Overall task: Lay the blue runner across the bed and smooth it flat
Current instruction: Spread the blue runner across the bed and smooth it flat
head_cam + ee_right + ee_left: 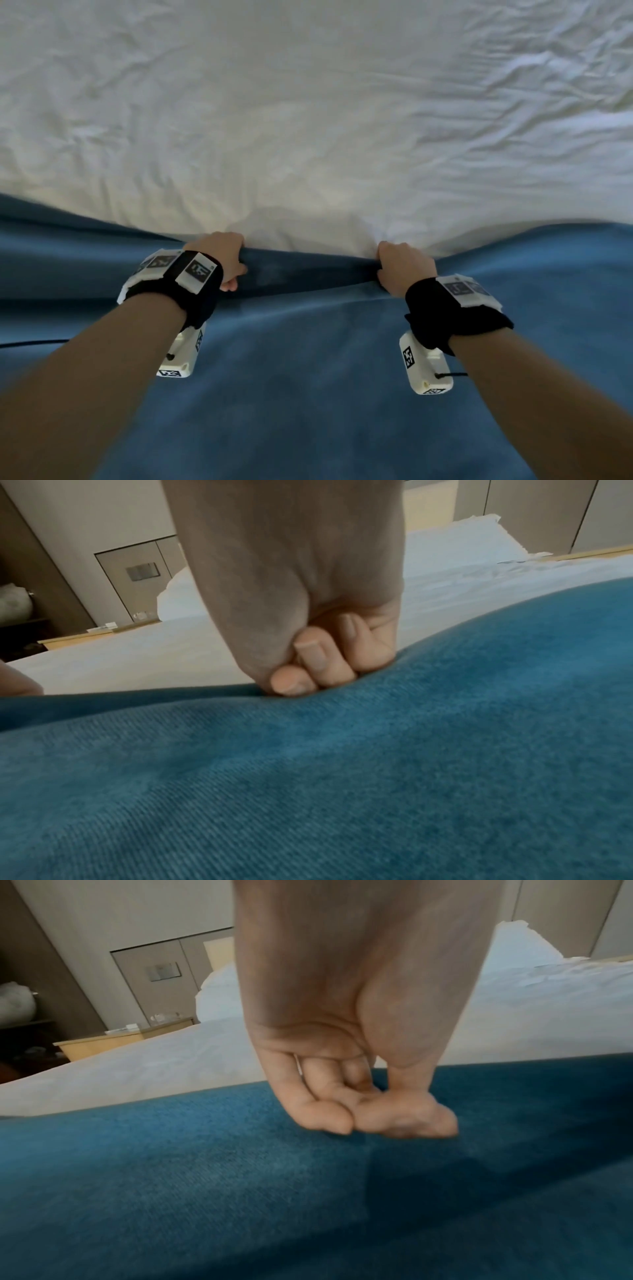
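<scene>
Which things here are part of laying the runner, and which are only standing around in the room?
Part of the job:
- blue runner, far edge gripped by both hands
- left hand
- right hand
- white bed

Only lying about:
- pillows at the head of the bed
- bedside table with small items

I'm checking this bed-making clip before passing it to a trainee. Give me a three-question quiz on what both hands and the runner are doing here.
1. True or false: the left hand rests flat and open on the blue runner.
2. What lies just beyond the runner's far edge? A) a wooden floor B) the white bed sheet C) a pillow
3. Fill in: between the left hand and the right hand, the runner's edge is pulled up into a ____.

Key
1. False: its fingers curl round the runner's far edge.
2. B.
3. Ridge, or fold; the cloth is not yet flat.
</scene>
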Tool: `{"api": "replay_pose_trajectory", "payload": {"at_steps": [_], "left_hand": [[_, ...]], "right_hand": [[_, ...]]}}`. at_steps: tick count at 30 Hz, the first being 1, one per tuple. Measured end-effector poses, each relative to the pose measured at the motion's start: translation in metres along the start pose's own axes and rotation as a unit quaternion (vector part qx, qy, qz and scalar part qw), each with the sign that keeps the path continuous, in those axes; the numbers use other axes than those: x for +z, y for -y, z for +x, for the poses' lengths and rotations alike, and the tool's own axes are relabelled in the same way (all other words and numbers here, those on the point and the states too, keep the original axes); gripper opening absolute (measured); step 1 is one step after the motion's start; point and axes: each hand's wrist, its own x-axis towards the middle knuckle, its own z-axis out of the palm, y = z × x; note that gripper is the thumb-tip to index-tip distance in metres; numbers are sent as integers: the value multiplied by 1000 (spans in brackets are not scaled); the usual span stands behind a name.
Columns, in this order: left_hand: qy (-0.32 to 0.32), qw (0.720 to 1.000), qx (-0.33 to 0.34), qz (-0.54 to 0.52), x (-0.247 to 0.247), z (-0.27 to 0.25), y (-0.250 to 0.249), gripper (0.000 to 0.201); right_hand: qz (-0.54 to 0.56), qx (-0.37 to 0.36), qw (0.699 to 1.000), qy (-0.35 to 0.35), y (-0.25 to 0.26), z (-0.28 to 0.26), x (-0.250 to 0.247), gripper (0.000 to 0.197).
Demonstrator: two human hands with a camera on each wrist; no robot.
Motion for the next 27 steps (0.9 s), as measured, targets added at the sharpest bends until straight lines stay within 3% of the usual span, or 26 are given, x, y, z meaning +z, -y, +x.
{"api": "replay_pose_trajectory", "payload": {"at_steps": [4, 6, 8, 10, 12, 15, 20, 23, 27], "left_hand": [[-120, 991, -37, -50, -20, 0, 1, 11], [-197, 975, -67, -81, -31, 2, 2, 23], [-255, 957, -71, -121, -32, 6, 2, 30], [-244, 955, -35, -164, -27, 11, 1, 49], [-160, 975, -10, -155, -18, 16, 1, 76], [-97, 992, -42, -68, -5, 21, -1, 76], [-244, 968, 12, -59, 0, 24, -12, 56], [-249, 968, 27, -19, -13, 32, -14, 49], [-230, 972, 27, 47, -28, 37, -12, 56]], "right_hand": [[73, 2, 987, -142, 4, 3, -16, 14], [123, -18, 971, -205, 7, 10, -27, 16], [184, -52, 963, -190, 9, 16, -36, 28], [197, -63, 975, -87, 5, 20, -37, 53], [151, -53, 987, -21, -1, 20, -28, 64], [76, -54, 994, -64, -9, 16, -6, 62], [77, 28, 991, -103, -27, 10, 13, 62], [70, 14, 991, -109, -32, 13, 11, 61], [89, 0, 990, -109, -37, 21, -1, 60]]}}
